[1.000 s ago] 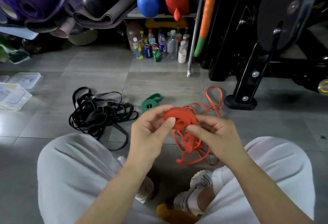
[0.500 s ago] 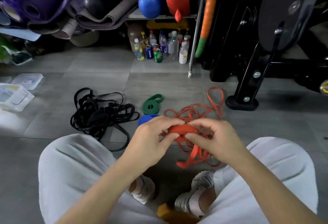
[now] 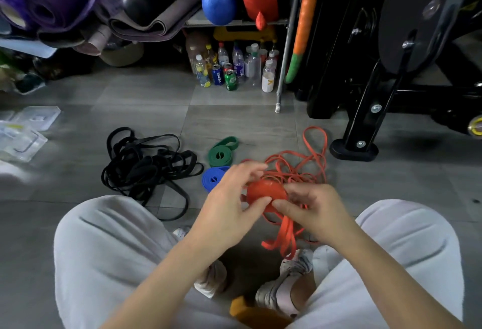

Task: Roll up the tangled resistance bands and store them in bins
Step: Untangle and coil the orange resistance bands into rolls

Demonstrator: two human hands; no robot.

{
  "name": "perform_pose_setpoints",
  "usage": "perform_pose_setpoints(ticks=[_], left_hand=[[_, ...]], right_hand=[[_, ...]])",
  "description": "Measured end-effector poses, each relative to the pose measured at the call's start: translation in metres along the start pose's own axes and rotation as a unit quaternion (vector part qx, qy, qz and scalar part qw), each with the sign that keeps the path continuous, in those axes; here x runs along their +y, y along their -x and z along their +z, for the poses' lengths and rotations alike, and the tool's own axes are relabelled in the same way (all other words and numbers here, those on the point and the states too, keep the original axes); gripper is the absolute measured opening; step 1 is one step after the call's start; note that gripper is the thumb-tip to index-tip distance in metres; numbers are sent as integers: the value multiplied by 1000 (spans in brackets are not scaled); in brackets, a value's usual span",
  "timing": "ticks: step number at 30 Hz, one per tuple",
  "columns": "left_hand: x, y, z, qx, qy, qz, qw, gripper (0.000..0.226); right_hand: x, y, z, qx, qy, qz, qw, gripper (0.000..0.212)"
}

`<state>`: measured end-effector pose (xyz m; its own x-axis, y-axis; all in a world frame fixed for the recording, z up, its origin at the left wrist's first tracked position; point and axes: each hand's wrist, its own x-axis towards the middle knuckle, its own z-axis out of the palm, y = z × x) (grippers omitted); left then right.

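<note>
The left hand and right hand pinch the red roll (face up, tail down).

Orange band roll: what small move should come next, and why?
Probably turn the orange band roll once, winding in more slack: the left hand and right hand both pinch it, while much loose orange band trails tangled on the floor.

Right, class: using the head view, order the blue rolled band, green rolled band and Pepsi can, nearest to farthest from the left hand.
1. Blue rolled band, just beyond the left hand.
2. Green rolled band, farther out on the floor.
3. Pepsi can, far back by the shelf.
</note>
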<state>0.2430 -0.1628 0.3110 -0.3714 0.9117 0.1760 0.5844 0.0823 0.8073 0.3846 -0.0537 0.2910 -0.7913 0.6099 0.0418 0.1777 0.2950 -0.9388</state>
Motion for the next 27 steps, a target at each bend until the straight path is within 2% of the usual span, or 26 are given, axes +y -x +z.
perform_pose_setpoints(ticks=[2, 3, 5, 8, 10, 13, 17, 21, 23, 24, 26, 27], left_hand=[[-7, -3, -2, -37, -151, 104, 982, 40], [-11, -3, -2, -41, -168, 127, 977, 37], [-12, -4, -2, -32, -110, 105, 988, 32], [-5, -7, 0, 8, 31, 11, 999, 38], [-3, -7, 3, 50, 66, -12, 997, 41], [-4, -6, 9, 86, 138, -44, 986, 45], [-2, -5, 17, 107, 299, -112, 941, 36], [-5, -5, 22, 100, 317, -130, 934, 35], [-7, -4, 20, 78, 281, -122, 949, 36], [-8, -4, 18, 57, 225, -103, 967, 36], [-10, -5, 12, -3, 43, -26, 999, 31], [-9, -7, 10, -28, -54, 30, 998, 34]], right_hand=[[6, -1, 0, -11, 89, -1, 996, 13], [7, -2, -1, -8, 113, -4, 994, 9], [4, -5, -3, 4, 109, -12, 994, 9], [-4, -8, -10, 15, -17, 11, 1000, 15], [-7, -8, -13, 22, -77, 19, 997, 18], [-7, -6, -14, 36, -74, 9, 997, 21], [-6, -3, -14, 52, -47, 6, 998, 23], [-1, -3, -15, 52, -1, 1, 999, 22], [0, -3, -16, 43, -3, 7, 999, 23], [2, -2, -16, 38, -3, 11, 999, 25], [7, -1, -16, 20, 8, 25, 999, 23], [10, -2, -15, 5, 18, 31, 999, 19]])
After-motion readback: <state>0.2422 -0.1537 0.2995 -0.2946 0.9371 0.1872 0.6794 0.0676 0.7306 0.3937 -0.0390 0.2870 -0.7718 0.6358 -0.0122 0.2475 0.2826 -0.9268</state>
